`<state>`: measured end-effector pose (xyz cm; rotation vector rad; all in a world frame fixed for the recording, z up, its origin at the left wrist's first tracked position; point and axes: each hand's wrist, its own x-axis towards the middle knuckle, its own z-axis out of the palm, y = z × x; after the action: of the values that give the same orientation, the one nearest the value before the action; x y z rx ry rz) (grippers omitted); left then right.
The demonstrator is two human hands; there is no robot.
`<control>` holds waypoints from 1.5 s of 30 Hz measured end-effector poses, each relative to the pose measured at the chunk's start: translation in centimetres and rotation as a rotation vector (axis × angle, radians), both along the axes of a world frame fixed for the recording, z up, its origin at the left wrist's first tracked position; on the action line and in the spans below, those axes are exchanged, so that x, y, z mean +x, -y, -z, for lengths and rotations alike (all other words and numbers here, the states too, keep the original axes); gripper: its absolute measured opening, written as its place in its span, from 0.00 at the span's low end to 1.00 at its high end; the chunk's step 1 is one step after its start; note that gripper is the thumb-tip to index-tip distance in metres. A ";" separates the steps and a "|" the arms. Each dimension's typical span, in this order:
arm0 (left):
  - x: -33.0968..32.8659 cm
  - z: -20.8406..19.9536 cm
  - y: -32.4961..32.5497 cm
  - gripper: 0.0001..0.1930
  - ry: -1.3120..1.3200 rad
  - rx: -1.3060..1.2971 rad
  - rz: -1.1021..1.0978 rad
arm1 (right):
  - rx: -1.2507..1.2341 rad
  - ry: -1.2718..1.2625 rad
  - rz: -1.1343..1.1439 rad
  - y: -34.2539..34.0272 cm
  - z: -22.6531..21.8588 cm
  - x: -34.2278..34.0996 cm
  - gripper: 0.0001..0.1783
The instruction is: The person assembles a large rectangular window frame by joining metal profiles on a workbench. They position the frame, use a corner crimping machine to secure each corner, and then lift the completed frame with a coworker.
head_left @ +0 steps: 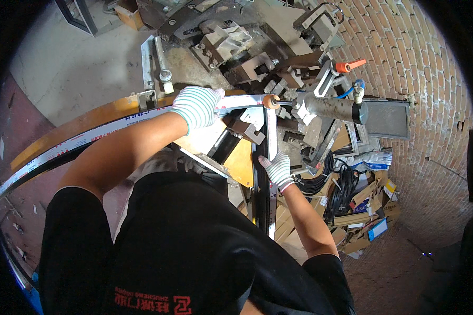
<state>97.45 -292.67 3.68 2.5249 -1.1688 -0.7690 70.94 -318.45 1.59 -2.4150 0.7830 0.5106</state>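
Note:
My left hand (197,107), in a white glove with green stripes, closes over a long profile (110,127) covered in printed white film. This profile runs from the far left to a corner on the machine. My right hand (277,170), in a similar striped glove, grips a second film-covered profile (272,210) with a dark edge, its thumb lying across it. The two profiles meet at an angle by a round orange-brown pad (271,102) on the rod of a metal air cylinder (331,108). A notched metal block (247,131) stands inside the corner.
An orange-handled lever (350,66) rises behind the cylinder. Metal clamps and blocks (228,44) crowd the machine's far side. A yellow-orange board (73,121) lies along the long profile. At right, black cable coils (344,189) and flattened cardboard (360,218) lie near a brick wall (404,68).

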 end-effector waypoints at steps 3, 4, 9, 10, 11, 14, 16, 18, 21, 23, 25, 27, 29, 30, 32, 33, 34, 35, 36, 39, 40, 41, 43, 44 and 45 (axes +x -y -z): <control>0.1 0.2 0.1 0.27 -0.024 0.019 0.001 | 0.065 0.043 0.046 -0.3 -0.5 0.1 0.25; 0.1 0.3 0.1 0.27 -0.027 0.019 0.000 | 0.049 0.019 0.049 -0.3 -0.5 0.1 0.25; 0.1 0.4 0.1 0.26 -0.009 0.012 0.008 | 0.063 0.049 0.061 -0.4 -0.4 0.1 0.26; 0.1 0.4 0.1 0.26 -0.008 0.007 0.008 | 0.054 0.070 0.045 -0.3 -0.3 0.0 0.25; 0.1 0.3 0.1 0.26 -0.011 0.008 0.010 | 0.045 0.092 0.029 -0.3 -0.1 -0.1 0.25; 0.1 0.1 0.2 0.27 -0.018 0.026 0.004 | 0.007 0.091 0.004 0.0 0.2 -0.5 0.26; 0.1 0.0 0.2 0.27 -0.019 0.039 0.001 | 0.045 0.123 0.025 0.1 0.5 -0.7 0.26; 0.1 -0.1 0.3 0.27 -0.014 0.045 0.008 | -0.034 0.111 0.024 0.0 0.8 -0.5 0.28; -0.1 -0.1 0.2 0.27 0.032 0.010 0.024 | -0.101 0.005 0.008 -0.1 0.2 0.0 0.36; -0.2 -0.2 0.1 0.26 0.073 -0.006 0.038 | -0.202 -0.047 -0.009 -0.7 -0.5 0.4 0.41; -0.3 -0.2 0.1 0.27 0.100 -0.048 0.027 | -0.319 -0.041 -0.005 -1.6 -1.3 0.5 0.40; -0.5 -0.3 0.0 0.28 0.114 -0.066 0.015 | -0.381 0.115 0.084 -3.0 -1.8 -0.1 0.35; -0.6 -0.4 -0.1 0.29 0.124 -0.071 0.003 | -0.528 0.299 0.119 -4.6 -1.7 -0.9 0.30; -0.6 -0.4 -0.2 0.29 0.127 -0.088 0.006 | -0.630 0.415 0.112 -5.7 -1.4 -1.7 0.29; -0.6 -0.2 -0.3 0.29 0.129 -0.138 0.007 | -0.709 0.696 0.058 -6.8 -0.9 -3.8 0.28; -0.5 -0.1 -0.4 0.28 0.127 -0.133 0.008 | -0.746 0.695 0.075 -7.5 -0.7 -5.4 0.29; -0.5 0.2 -0.5 0.27 0.125 -0.128 0.011 | -0.759 0.671 0.110 -8.0 -0.5 -7.2 0.30; -0.5 0.5 -0.5 0.26 0.141 -0.157 0.010 | -0.775 0.636 0.155 -8.6 -0.4 -9.3 0.30; -0.4 0.9 -0.5 0.25 0.141 -0.245 -0.002 | -0.774 0.588 0.206 -9.1 -0.2 -11.6 0.31; -0.5 2.2 -1.2 0.18 0.157 -0.561 -0.052 | -0.815 0.474 0.305 -10.2 0.0 -18.8 0.35; -0.4 2.6 -1.4 0.17 0.150 -0.608 -0.036 | -0.818 0.425 0.353 -10.4 0.1 -21.1 0.36; -0.2 2.9 -1.5 0.17 0.145 -0.658 -0.021 | -0.806 0.342 0.393 -10.6 0.1 -23.2 0.35; 0.0 3.2 -1.5 0.15 0.122 -0.743 -0.017 | -0.739 0.138 0.520 -10.9 0.1 -26.5 0.36; 0.0 3.1 -1.3 0.15 0.116 -0.720 -0.026 | -0.772 0.078 0.545 -11.1 0.4 -27.5 0.36; -0.1 3.0 -1.0 0.15 0.121 -0.723 -0.040 | -0.770 0.092 0.547 -11.2 0.6 -28.2 0.36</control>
<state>97.35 -291.69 0.68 1.9879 -1.1573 -0.1283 42.79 -307.26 1.01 -2.6574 1.7690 -0.1610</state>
